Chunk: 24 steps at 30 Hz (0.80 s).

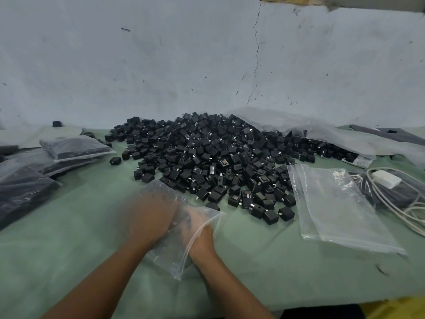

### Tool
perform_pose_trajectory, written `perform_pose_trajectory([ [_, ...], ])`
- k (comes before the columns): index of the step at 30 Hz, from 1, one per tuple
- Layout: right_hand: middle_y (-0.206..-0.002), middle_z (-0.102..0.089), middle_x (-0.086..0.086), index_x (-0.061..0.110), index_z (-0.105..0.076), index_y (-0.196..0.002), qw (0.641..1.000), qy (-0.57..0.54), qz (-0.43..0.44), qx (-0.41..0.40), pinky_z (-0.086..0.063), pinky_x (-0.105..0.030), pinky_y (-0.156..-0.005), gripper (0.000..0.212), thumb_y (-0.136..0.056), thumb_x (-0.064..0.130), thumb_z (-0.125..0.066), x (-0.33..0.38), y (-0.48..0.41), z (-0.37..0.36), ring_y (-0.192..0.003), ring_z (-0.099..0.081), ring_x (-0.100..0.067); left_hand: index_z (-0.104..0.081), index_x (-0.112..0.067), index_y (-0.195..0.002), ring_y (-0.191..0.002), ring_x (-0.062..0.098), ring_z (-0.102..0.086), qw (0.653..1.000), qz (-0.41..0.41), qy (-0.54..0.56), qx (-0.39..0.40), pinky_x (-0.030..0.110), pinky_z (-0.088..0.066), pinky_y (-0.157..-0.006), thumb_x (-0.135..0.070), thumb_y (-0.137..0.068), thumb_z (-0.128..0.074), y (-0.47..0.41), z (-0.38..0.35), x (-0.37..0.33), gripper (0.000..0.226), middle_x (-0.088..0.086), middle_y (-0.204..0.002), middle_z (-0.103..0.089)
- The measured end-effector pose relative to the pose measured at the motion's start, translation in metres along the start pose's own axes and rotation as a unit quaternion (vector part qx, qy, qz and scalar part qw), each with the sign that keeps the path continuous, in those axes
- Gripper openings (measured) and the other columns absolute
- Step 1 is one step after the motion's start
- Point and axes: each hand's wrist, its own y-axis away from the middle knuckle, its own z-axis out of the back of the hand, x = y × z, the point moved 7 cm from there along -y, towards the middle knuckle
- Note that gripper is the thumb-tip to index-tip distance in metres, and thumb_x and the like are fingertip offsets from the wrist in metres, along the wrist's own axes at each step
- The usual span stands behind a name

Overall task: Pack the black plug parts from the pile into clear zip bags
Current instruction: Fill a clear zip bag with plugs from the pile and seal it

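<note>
Left hand (149, 217): six o'clock, fingers clamped on zip bag (170, 256), steadying it.
Right hand (199, 231): inside the mouth, likely spreading it; fingers blurred, cannot tell.
Pile (218, 157): twelve o'clock, within reach.

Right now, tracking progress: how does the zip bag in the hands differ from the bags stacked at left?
The held bag looks empty and see-through; the left bags are full and dark. The held bag is crumpled, gripped by the left hand, right hand at its mouth; the left bags lie flat, untouched. Both are clear plastic.
</note>
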Motion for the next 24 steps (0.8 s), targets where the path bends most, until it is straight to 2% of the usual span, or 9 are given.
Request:
perform_pose_trajectory([
  [3, -0.092, -0.063, -0.005, 0.019, -0.060, -0.093, 0.999, 0.016, 0.038, -0.016, -0.051, -0.039, -0.081, 0.017, -0.099, 0.019, -0.044, 0.006, 0.000, 0.000, -0.086, -0.060, -0.021, -0.046, -0.030, -0.136, -0.141, 0.029, -0.037, 1.000, 0.001, -0.001, 0.001, 0.058, -0.021, -0.118, -0.069, -0.098, -0.025, 0.000, 0.001, 0.000, 0.059, 0.005, -0.149, -0.045],
  [7, -0.092, -0.065, 0.003, 0.025, -0.062, -0.098, 0.999, 0.005, 0.047, -0.027, -0.050, -0.029, -0.079, 0.021, -0.102, 0.029, -0.042, 0.008, 0.002, 0.002, -0.086, -0.060, -0.011, -0.045, -0.029, -0.139, -0.142, 0.029, -0.036, 1.000, 0.000, 0.000, 0.000, 0.058, -0.021, -0.118, -0.069, -0.098, -0.026, 0.000, 0.001, 0.000, 0.061, 0.006, -0.150, -0.044],
  [10, -0.091, -0.062, -0.002, 0.019, -0.060, -0.094, 1.000, 0.000, 0.020, -0.023, -0.051, -0.035, -0.080, 0.018, -0.100, 0.020, -0.043, 0.000, 0.001, -0.001, -0.086, -0.059, -0.016, -0.045, -0.028, -0.139, -0.141, 0.029, -0.036, 1.000, -0.001, -0.003, 0.000, 0.058, -0.021, -0.118, -0.069, -0.098, -0.026, 0.001, 0.002, -0.001, 0.060, 0.006, -0.150, -0.045],
  [11, -0.089, -0.059, -0.002, 0.018, -0.058, -0.091, 1.000, 0.014, 0.014, -0.017, -0.050, -0.036, -0.078, 0.016, -0.099, 0.018, -0.043, -0.003, 0.000, -0.002, -0.083, -0.057, -0.017, -0.046, -0.028, -0.138, -0.141, 0.029, -0.037, 1.000, -0.002, -0.004, -0.001, 0.058, -0.021, -0.119, -0.068, -0.099, -0.026, 0.001, 0.002, -0.001, 0.060, 0.006, -0.150, -0.045],
  [16, -0.075, -0.045, 0.010, 0.027, -0.045, -0.077, 0.999, 0.044, 0.001, -0.019, -0.042, -0.024, -0.065, 0.020, -0.097, 0.022, -0.043, -0.007, -0.002, -0.005, -0.067, -0.044, -0.004, -0.045, -0.029, -0.139, -0.142, 0.029, -0.035, 1.000, -0.002, -0.002, 0.001, 0.058, -0.020, -0.119, -0.068, -0.099, -0.026, 0.002, 0.003, -0.001, 0.059, 0.007, -0.151, -0.043],
  [19, -0.081, -0.054, 0.005, 0.026, -0.051, -0.081, 0.999, 0.035, 0.004, -0.012, -0.051, -0.038, -0.077, 0.019, -0.098, 0.023, -0.043, -0.006, -0.003, -0.005, -0.076, -0.053, -0.013, -0.045, -0.029, -0.139, -0.142, 0.029, -0.035, 1.000, -0.003, -0.005, 0.001, 0.057, -0.021, -0.119, -0.068, -0.099, -0.026, 0.002, 0.003, -0.002, 0.059, 0.006, -0.151, -0.044],
  [22, -0.090, -0.064, -0.002, 0.018, -0.062, -0.093, 0.998, 0.045, 0.043, -0.010, -0.050, -0.037, -0.082, 0.019, -0.097, 0.018, -0.043, -0.003, -0.004, -0.005, -0.085, -0.059, -0.017, -0.046, -0.029, -0.136, -0.140, 0.029, -0.037, 1.000, -0.004, -0.007, 0.001, 0.057, -0.022, -0.117, -0.067, -0.099, -0.027, 0.002, 0.003, -0.002, 0.057, 0.005, -0.148, -0.045],
  [24, -0.096, -0.066, -0.002, 0.019, -0.064, -0.099, 0.998, 0.048, 0.041, -0.011, -0.049, -0.035, -0.085, 0.022, -0.098, 0.019, -0.042, -0.004, -0.004, -0.005, -0.090, -0.060, -0.016, -0.046, -0.028, -0.136, -0.139, 0.029, -0.037, 1.000, -0.003, -0.008, 0.000, 0.057, -0.022, -0.117, -0.067, -0.099, -0.027, 0.002, 0.003, -0.002, 0.057, 0.005, -0.148, -0.045],
])
